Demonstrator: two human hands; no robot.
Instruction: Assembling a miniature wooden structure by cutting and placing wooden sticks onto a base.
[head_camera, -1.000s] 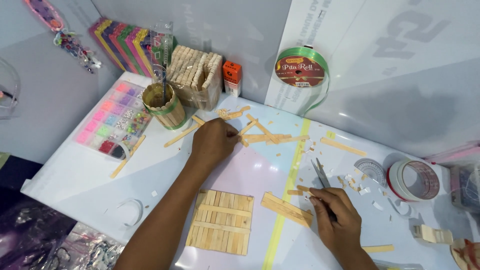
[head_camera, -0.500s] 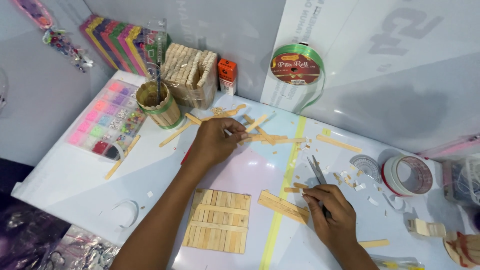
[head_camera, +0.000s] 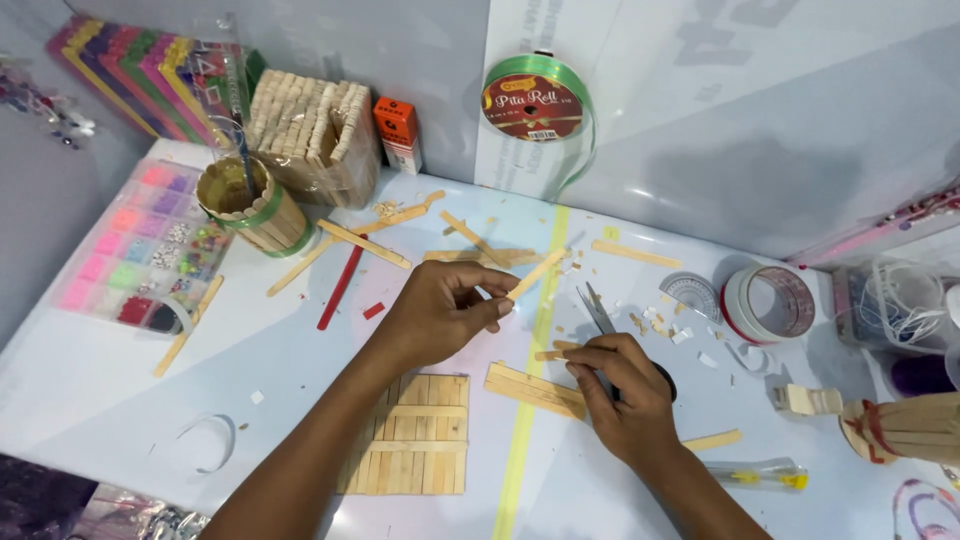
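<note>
— Progress was judged how?
— One stick panel (head_camera: 413, 433) was finished near the tabletop's front edge. A loose stick (head_camera: 537, 273) was pinched mid-table by the left hand (head_camera: 440, 312); scissors (head_camera: 600, 315) were clasped by the right hand (head_camera: 622, 385). Many sticks (head_camera: 372, 243) remained unglued.

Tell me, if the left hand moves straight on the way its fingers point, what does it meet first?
The left hand points right, holding a wooden stick. Probably it first meets the scissors above the right hand, though height is unclear.
</note>
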